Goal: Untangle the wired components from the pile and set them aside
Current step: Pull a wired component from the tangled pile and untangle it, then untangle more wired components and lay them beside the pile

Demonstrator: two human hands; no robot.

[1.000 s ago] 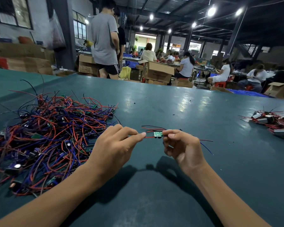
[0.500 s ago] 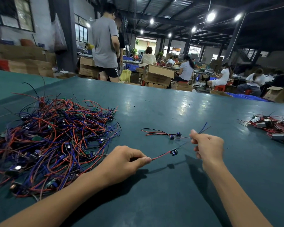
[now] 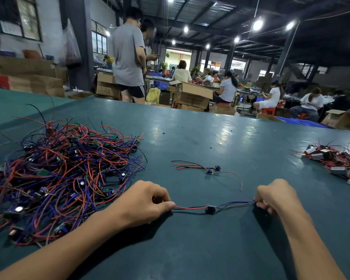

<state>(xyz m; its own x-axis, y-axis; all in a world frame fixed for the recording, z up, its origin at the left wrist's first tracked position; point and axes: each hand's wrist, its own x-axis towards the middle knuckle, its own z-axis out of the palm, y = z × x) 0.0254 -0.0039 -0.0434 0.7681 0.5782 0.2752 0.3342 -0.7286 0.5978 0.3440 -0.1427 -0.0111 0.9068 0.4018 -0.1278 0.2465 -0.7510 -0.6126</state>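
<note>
A big tangled pile (image 3: 63,174) of red, blue and black wired components covers the left of the green table (image 3: 220,142). One wired component (image 3: 210,209) is stretched out just above the tabletop between my hands. My left hand (image 3: 148,201) pinches its red and black wire ends. My right hand (image 3: 275,196) grips its blue and grey wire ends. Another wired component (image 3: 210,170) lies loose on the table just beyond, apart from both hands.
A smaller heap of components with metal boxes (image 3: 337,162) lies at the right edge. Beyond the table's far edge stand cardboard boxes (image 3: 194,96), a person in a grey shirt (image 3: 128,57) and several seated workers.
My hands have moved apart and down toward me, pulling the component's wires out straight. One second ago both hands held it close together; the other component now lies on the table.
</note>
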